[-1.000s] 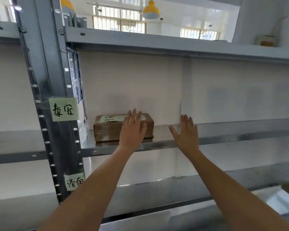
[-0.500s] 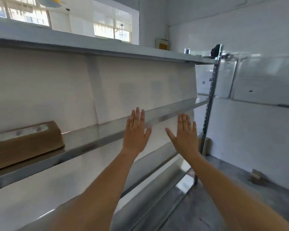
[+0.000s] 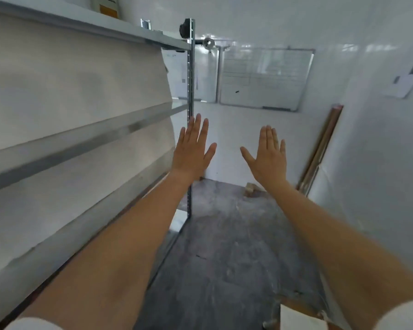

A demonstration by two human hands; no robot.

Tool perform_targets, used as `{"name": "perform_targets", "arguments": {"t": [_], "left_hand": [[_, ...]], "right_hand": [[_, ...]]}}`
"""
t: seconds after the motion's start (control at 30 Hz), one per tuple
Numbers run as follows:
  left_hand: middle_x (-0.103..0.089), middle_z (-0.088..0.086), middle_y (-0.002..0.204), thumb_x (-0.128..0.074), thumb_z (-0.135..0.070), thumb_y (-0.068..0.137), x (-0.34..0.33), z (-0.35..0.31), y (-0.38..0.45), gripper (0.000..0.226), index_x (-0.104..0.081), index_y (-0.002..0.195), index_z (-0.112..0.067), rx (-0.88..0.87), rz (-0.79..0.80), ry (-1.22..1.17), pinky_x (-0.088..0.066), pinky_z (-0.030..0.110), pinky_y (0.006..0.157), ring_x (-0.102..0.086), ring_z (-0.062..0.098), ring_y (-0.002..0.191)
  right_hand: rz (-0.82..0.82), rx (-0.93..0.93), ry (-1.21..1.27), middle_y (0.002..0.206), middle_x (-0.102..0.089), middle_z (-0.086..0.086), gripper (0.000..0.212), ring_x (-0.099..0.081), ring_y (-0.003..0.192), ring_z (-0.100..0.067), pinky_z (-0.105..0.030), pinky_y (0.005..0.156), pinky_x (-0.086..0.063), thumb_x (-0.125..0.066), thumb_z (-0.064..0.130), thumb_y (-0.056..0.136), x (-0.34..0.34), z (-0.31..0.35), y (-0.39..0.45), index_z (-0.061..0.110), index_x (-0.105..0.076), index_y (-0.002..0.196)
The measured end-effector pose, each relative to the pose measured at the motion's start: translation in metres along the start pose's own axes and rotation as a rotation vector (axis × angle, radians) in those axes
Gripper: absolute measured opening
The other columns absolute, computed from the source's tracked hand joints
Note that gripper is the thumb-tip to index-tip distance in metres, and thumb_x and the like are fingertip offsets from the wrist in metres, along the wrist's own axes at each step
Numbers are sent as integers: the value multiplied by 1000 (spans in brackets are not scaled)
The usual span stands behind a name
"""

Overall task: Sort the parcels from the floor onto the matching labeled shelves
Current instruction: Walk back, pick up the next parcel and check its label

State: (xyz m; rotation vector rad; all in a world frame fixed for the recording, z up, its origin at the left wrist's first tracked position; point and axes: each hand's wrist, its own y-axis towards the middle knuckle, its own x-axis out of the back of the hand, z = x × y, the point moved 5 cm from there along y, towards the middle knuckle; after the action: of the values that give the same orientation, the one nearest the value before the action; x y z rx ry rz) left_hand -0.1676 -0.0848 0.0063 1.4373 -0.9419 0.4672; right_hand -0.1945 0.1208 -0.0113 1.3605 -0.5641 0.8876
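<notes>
While both arms reach forward, the scene reads:
parcel [image 3: 250, 189]: small brown box on the floor, far end, just beside the right wrist at 12 o'clock
shelves [image 3: 81, 139]: metal, at 9 o'clock
left hand [image 3: 193, 152]: spread flat, holding nothing
right hand [image 3: 268, 157]: spread flat, holding nothing

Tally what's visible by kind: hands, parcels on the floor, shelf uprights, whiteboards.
Hands: 2, left hand and right hand, both open and empty
Parcels on the floor: 2, small brown parcel by the far wall, partly seen parcel at the bottom edge
Shelf uprights: 1, metal upright
Whiteboards: 1, whiteboard
Total: 6
</notes>
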Motion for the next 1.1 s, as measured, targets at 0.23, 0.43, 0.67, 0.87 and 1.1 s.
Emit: {"name": "perform_targets", "arguments": {"t": [0.23,0.43,0.67,0.87,1.1], "left_hand": [[9,10,167,-27,-43,106,-51,-68,41,67,1,158,-12,-89,31,-71,6,39,125,10,24,154],[13,9,166,-23,-45,106,-96,-89,85,68,4,158,-12,-117,58,-142,10,36,123,14,22,153],[13,9,166,-22,-45,106,-160,-80,139,68,3,158,-11,-173,98,-155,11,35,122,15,22,153],[15,9,166,-20,-46,105,-206,-61,194,68,4,158,-10,-152,134,-174,11,37,124,17,22,153],[16,8,166,-21,-48,105,-274,-62,249,71,7,157,-10,-144,156,-187,11,36,123,18,21,152]], "right_hand": [[-11,-101,-41,174,-7,-11,86,-2,162,-24,-44,129,0,-34,60,105,8,-78,7,5,-5,165],[-11,-164,-81,175,-7,-10,85,-2,162,-23,-44,130,2,-33,60,105,-9,-118,29,7,-5,165],[10,-222,-113,175,-7,-10,85,-1,162,-23,-43,130,0,-32,60,106,-53,-152,79,7,-4,165],[20,-250,-26,175,-6,-11,84,0,162,-23,-43,132,-3,-35,58,106,-95,-163,130,6,-5,165],[34,-273,9,175,-4,-9,85,1,162,-22,-37,128,5,-34,59,106,-152,-184,185,7,-3,166]]}}
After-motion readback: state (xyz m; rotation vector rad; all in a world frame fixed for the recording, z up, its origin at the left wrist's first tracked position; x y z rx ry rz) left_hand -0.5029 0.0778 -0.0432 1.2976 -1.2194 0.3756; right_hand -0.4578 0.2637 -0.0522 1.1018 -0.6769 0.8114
